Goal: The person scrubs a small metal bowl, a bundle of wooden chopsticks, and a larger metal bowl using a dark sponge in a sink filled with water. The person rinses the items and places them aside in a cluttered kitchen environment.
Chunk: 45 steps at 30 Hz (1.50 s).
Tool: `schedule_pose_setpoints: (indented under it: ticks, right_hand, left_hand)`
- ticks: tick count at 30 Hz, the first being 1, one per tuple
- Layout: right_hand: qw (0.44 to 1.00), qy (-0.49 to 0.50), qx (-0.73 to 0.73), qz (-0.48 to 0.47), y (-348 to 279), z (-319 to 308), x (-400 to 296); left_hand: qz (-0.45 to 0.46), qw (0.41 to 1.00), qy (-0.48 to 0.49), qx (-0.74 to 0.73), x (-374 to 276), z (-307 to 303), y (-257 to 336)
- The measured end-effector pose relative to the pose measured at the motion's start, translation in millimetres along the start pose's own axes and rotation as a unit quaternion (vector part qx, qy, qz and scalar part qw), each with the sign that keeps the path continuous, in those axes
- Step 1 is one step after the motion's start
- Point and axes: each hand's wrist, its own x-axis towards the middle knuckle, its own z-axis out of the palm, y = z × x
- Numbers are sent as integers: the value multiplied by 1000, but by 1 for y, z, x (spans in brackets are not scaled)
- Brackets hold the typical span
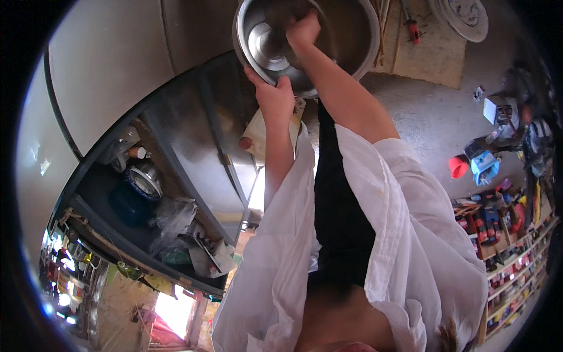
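A large metal basin point(367, 48) is at the top of the view, tilted so that its inside shows. My left hand point(276, 99) grips the near left rim, thumb over the edge. Inside the basin is my right hand point(304, 31), its fingers curled and blurred; whether they hold anything is unclear. A bright round metal patch point(266, 46) shines left of that hand; I cannot tell if it is the basin's bottom or a separate dish. Below my left hand, partly behind the wrist, stands a cream plastic jug point(259, 132) with a red cap.
On the left a dark cabinet point(176, 105) holds stacked bowls point(144, 181) and plastic bags point(176, 215). A cardboard sheet point(431, 61) with a red-handled tool point(412, 31) and plates point(470, 22) lies at upper right. Beyond are a blue container point(484, 168), a red one point(458, 167) and a loaded rack point(510, 264).
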Motion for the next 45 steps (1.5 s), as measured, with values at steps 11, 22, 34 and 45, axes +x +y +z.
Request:
schedule_pose_setpoints:
  ticks: [11, 22, 34, 45]
  right_hand:
    - [673, -702, 212, -100, -1, -41, -30]
    - [911, -228, -112, -324, 4, -33, 11]
    - [818, -475, 241, -218, -45, -2, -48]
    - [848, -374, -95, -363, 9, -98, -34]
  left_hand:
    - [21, 998, -33, -54, 32, -25, -13]
    - [18, 1000, -5, -23, 16, -28, 1]
    - [1, 992, -43, -121, 33, -32, -24]
    - [142, 982, 78, 96, -5, -28, 16]
